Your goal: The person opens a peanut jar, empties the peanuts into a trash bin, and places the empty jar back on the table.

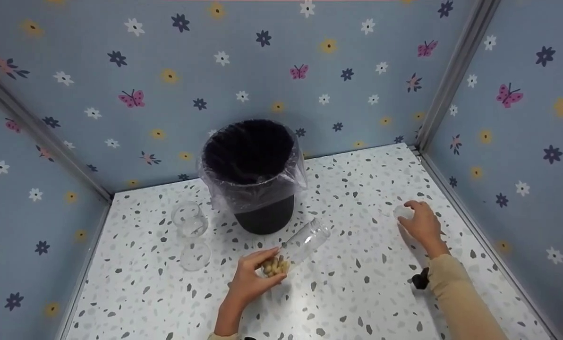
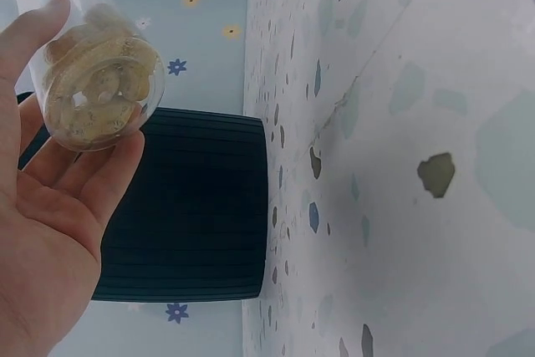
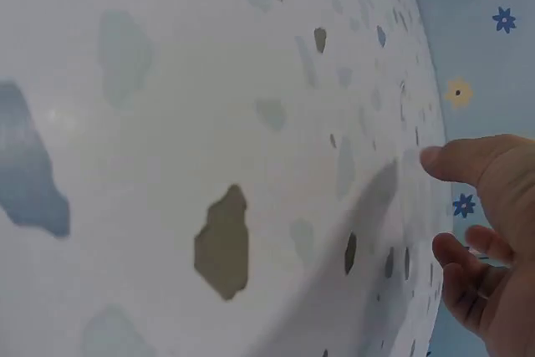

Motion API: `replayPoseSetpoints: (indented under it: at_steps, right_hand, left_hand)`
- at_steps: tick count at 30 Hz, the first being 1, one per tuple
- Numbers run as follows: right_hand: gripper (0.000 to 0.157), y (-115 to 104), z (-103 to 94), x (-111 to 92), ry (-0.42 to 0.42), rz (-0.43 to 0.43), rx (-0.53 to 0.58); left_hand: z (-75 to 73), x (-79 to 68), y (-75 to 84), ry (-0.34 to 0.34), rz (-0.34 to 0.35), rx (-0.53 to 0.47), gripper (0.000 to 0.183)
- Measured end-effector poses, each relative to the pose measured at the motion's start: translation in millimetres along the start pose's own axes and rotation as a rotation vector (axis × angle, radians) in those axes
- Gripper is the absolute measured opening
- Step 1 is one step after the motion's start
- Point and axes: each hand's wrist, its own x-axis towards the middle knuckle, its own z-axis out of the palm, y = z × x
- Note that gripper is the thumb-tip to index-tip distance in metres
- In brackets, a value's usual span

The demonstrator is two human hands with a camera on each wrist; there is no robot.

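Note:
My left hand [image 1: 258,278] grips a clear bottle [image 1: 305,243] around its base, thumb on one side and fingers on the other. Tilted, its uncapped mouth points up and to the right. Yellow-brown, nut-like pieces [image 2: 100,94] are gathered at the bottom, seen through the base in the left wrist view. Far to the right, my right hand [image 1: 423,226] has its thumb and fingertips around the edge of a small translucent lid [image 1: 402,213], low over the table. In the right wrist view, the thumb [image 3: 468,160] is extended and the other fingers are bent.
A black bin [image 1: 265,215] with a clear plastic liner [image 1: 243,196] stands against the back wall, behind the bottle. Left of it are a clear round container [image 1: 190,221] and a clear disc [image 1: 195,255]. Flowered panels [image 1: 243,56] enclose the speckled table [image 1: 347,288].

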Motion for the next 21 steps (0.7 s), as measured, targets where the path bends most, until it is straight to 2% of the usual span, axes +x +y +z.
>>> replayPoseSetpoints:
  at_steps: [3,7,15,21]
  right_hand:
    - [0.033,-16,-0.3,-3,0.041,-0.037,0.042]
    - [0.023,-49,-1.3,-1,0.092,-0.093,0.146]
    - [0.021,-143,-22.3,3,0.146,-0.202,0.385]
    - [0.026,-209,-39.9,1,0.102,-0.295,0.511]
  left_hand:
    - [-1.6,-1.6,1.4,-0.002,-0.019,0.007,0.055]
    - [-3.1,-5.8,1.4,0.007,-0.033,0.014,0.055]
    - [-4.7,-10.7,2.0,0.056,-0.052,0.005,0.055]
    - [-8.5,-13.1,6.4,0.080,-0.039,0.039,0.055]
